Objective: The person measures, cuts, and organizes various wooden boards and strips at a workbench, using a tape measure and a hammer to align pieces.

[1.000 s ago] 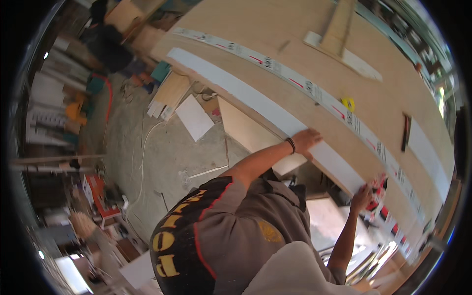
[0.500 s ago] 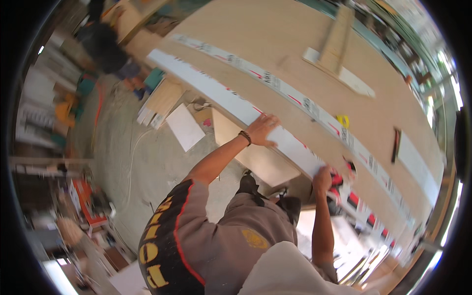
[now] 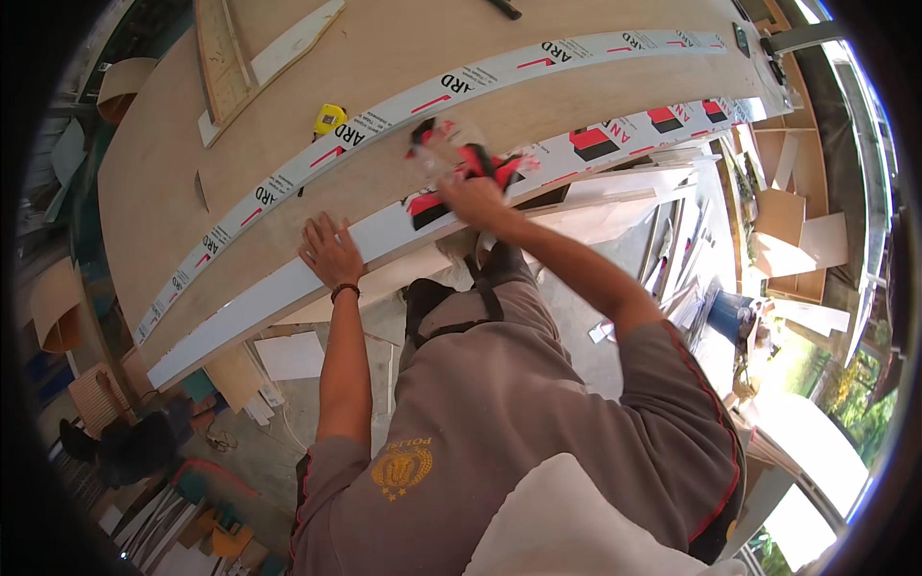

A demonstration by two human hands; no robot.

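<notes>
A long white strip lies along the near edge of the large brown work surface. Its left stretch is plain white; the right stretch bears a red-and-black printed protective film. My left hand rests on the plain part with fingers spread. Over the strip's middle, my right hand is closed on a lifted, crumpled length of that film, blurred by motion. Farther back, a second long strip with printed covering runs roughly alongside.
A yellow tape measure sits beyond the far strip. Wooden pieces lie at the back left. Boards stand below the table edge. At the lower left is another person, and offcuts lie on the floor.
My view has swung to the right. The right hand now stands over the strip's middle with film bunched up around it. The left hand still rests on the white strip.
</notes>
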